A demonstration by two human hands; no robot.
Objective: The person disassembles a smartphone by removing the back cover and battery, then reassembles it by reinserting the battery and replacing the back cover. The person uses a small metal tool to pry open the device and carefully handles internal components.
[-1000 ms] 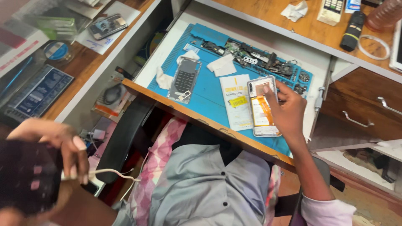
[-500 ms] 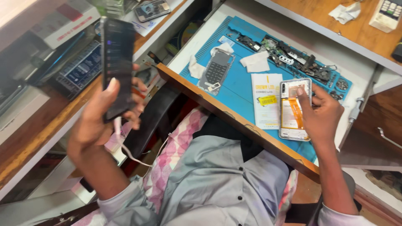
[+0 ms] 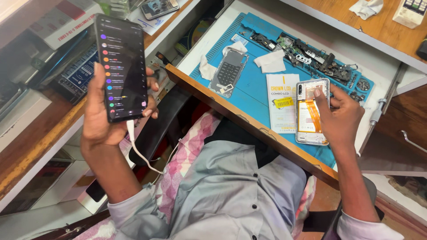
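The work in hand is a phone repair, and judging from how things lie it is somewhere in the middle. An opened phone (image 3: pixel 312 112) lies face down at the right centre of the frame on the blue work mat (image 3: pixel 258 95), its back cover off so that the battery and an orange flex strip show. Along the upper edge of the mat sits a row of removed circuit parts and brackets (image 3: pixel 311 55), so the stripping down looks done. A dark back panel (image 3: pixel 228 72) rests to the left of centre on the mat, with white tissues (image 3: pixel 271 61) near it, and a white, flat spare-part box (image 3: pixel 282 102) lies just beside the opened phone on its left. What seems left is fitting the new part and closing the body again; nothing in view shows that this has begun.

The right hand (image 3: pixel 340 118) rests on the opened phone, fingers loosely curled over its right edge, the forefinger stretched out and pressing on the upper part of the exposed inside. It steadies the phone rather than lifting it.

The left hand (image 3: pixel 106 120), at the left of the frame, is closed around a second, dark phone (image 3: pixel 121 66), held upright well away from the table. The fingers wrap its lower half and the thumb lies along the left edge. Its screen is lit with a list of coloured dots, and a white cable (image 3: pixel 140 153) hangs from its bottom end, trailing down toward the lap.
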